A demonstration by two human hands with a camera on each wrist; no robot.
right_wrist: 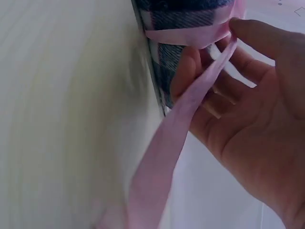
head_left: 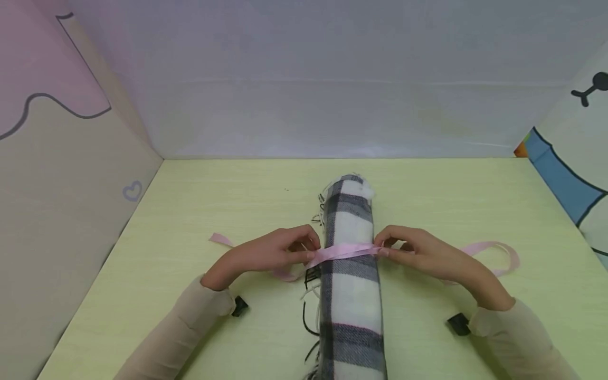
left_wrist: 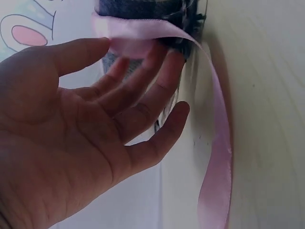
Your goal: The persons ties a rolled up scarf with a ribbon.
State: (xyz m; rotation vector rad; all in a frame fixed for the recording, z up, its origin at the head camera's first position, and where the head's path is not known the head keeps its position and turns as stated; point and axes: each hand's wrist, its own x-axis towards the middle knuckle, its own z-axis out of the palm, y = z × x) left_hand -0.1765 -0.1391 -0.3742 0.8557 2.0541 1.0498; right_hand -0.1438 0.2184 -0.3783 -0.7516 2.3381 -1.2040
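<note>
A rolled black-and-white plaid scarf point(head_left: 353, 295) with fringe lies lengthwise on the table. Across its upper half runs a pink ribbon point(head_left: 344, 252), crossing over itself. At the scarf's left side, my left hand point(head_left: 275, 249) holds the ribbon between thumb and curved fingers; the left wrist view shows the fingertips partly hidden behind the ribbon point(left_wrist: 143, 28). On the opposite side my right hand point(head_left: 423, 250) pinches the ribbon, its thumb on top. One loose ribbon tail point(right_wrist: 167, 152) hangs past the right palm.
Beneath everything is a pale yellow-green table point(head_left: 214, 200). A grey-white wall point(head_left: 342, 116) stands at the back, with printed panels at left and right. Dark clips point(head_left: 458, 324) sit at both sleeve cuffs. A ribbon loop point(head_left: 510, 256) lies beyond the right wrist.
</note>
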